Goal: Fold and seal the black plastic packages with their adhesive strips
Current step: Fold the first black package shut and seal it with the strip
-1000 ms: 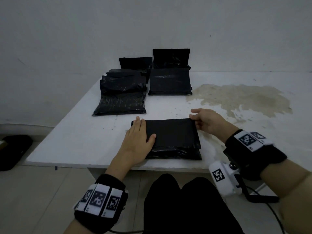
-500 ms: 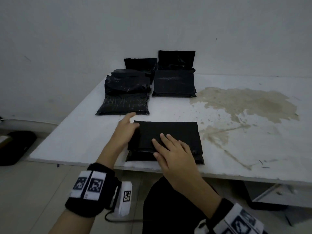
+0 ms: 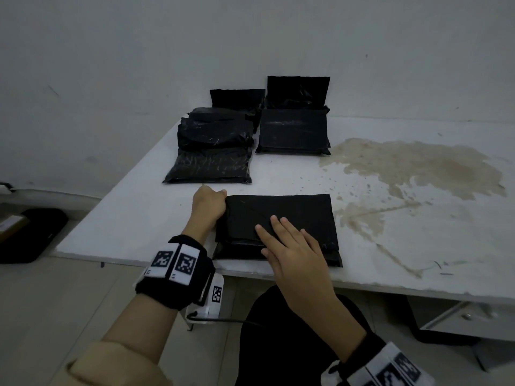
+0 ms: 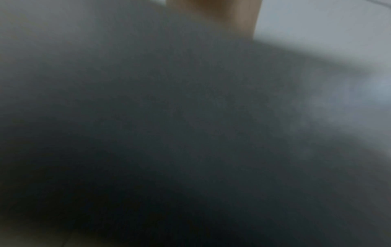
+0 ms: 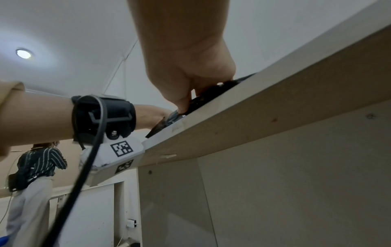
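A folded black plastic package (image 3: 295,213) lies near the front edge of the white table (image 3: 145,218). My left hand (image 3: 208,204) is at its left edge, fingers curled round the plastic there. My right hand (image 3: 292,246) lies flat on the near middle of the package, fingers straight and pressing down. From below, the right wrist view shows the right hand (image 5: 190,75) on the package (image 5: 203,98) at the table edge, with the left hand (image 5: 152,115) beside it. The left wrist view is dark and blurred.
Several black packages (image 3: 211,151) are stacked at the back left. One more (image 3: 292,132) stands by the wall with its flap (image 3: 298,90) upright. A brown stain (image 3: 412,165) covers the table's right part. A black bag (image 3: 28,235) lies on the floor at left. Another person (image 5: 34,167) stands beyond.
My right hand left the package's far right corner and now lies flat on its near middle. My left hand went from flat on the package to curled round its left edge.
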### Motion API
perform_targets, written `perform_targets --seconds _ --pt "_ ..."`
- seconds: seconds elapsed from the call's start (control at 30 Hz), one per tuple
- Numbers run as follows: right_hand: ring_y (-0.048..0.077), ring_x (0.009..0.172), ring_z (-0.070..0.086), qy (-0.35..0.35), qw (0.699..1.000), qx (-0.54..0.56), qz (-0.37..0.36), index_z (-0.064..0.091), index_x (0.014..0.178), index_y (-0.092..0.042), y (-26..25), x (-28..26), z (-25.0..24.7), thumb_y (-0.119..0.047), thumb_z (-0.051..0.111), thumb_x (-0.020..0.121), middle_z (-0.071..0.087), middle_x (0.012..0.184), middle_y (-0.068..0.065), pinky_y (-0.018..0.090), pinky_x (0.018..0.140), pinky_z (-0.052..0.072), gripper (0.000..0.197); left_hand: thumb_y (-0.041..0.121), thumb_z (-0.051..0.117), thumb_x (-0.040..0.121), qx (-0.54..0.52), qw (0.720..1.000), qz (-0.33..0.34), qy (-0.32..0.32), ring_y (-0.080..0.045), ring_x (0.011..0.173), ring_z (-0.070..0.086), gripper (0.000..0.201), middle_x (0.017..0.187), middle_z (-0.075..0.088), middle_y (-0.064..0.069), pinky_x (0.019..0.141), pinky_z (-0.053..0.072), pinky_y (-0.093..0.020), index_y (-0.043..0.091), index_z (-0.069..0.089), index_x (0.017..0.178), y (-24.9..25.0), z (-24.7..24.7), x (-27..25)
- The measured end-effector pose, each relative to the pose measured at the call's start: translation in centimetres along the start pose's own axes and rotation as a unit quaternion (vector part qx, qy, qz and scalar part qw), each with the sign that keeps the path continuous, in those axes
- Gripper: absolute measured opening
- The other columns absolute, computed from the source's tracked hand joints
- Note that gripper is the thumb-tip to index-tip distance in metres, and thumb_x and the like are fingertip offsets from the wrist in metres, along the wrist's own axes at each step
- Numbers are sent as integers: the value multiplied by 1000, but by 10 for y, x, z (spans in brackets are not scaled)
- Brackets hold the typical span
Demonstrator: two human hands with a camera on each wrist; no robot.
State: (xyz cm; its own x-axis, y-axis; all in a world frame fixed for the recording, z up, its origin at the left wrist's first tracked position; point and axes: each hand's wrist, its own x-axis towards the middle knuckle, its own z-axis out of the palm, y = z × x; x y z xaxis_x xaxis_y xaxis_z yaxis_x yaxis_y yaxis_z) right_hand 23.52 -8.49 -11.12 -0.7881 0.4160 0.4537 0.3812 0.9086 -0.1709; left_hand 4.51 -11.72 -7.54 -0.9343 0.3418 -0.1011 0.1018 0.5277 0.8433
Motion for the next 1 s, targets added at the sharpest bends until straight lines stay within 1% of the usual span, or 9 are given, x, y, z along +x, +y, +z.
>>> perform_targets --seconds 0.17,0.33,0.43,0.5,0.53,0.6,0.67,0.83,1.0 --pt "18 110 62 25 1000 -11 -4 67 113 -26 0 0 4 -32 36 86 67 116 4 38 87 51 42 20 37 99 105 992 65 35 -37 104 53 35 113 57 -25 84 39 -37 -10 54 103 1 8 -8" --pt "18 111 62 57 998 -37 -7 67 114 -28 1 -1 10 -32 35 86 67 117 3 36 87 51 42 13 34 99 67 983 133 103 -30 99 54 22 115 58 -18 78 36 -32 0 45 114 -7 -16 -19" --pt "18 110 62 73 996 -46 -10 67 113 -29 2 -1 11 -34 34 86 67 116 2 35 87 51 43 14 36 98 81 919 366 124 -18 109 47 31 121 53 -11 91 35 -18 4 50 125 -8 -34 -46" --pt "19 111 61 79 996 -37 -13 67 113 -28 2 0 12 -34 35 86 66 117 3 32 90 49 42 25 35 98 105 858 503 5 -8 115 42 40 126 50 -1 100 28 -8 4 53 127 -20 -31 -74" --pt "20 112 61 83 996 -26 -18 67 113 -26 2 0 12 -34 36 86 66 118 3 33 92 47 42 33 32 98 124 839 528 -53 -7 118 42 46 128 51 0 104 25 -10 4 52 129 -31 -26 -83" --pt "22 112 61 102 994 7 -25 67 113 -19 4 0 15 -33 38 86 65 118 5 32 95 43 41 46 25 98 141 831 528 -104 -7 122 41 56 133 49 0 109 23 -19 6 42 134 -55 -13 -94" --pt "22 113 60 125 990 65 -16 62 115 -8 7 -2 15 -33 42 85 65 118 9 29 97 33 44 47 27 97 147 832 530 -72 -10 122 43 58 133 52 -4 110 23 -25 6 38 136 -69 -2 -95" --pt "21 112 60 111 991 35 -62 66 107 -7 24 -12 6 -31 42 86 65 118 10 31 94 45 40 33 37 98 128 804 580 43 -15 111 56 41 118 64 -9 101 39 -33 5 61 118 -73 8 -90" --pt "20 103 64 233 965 108 48 70 99 -3 47 -30 -7 -26 48 88 69 107 12 29 96 32 34 22 50 91 101 807 577 72 -14 110 55 32 114 66 -9 106 36 -31 4 66 111 -73 14 -93"
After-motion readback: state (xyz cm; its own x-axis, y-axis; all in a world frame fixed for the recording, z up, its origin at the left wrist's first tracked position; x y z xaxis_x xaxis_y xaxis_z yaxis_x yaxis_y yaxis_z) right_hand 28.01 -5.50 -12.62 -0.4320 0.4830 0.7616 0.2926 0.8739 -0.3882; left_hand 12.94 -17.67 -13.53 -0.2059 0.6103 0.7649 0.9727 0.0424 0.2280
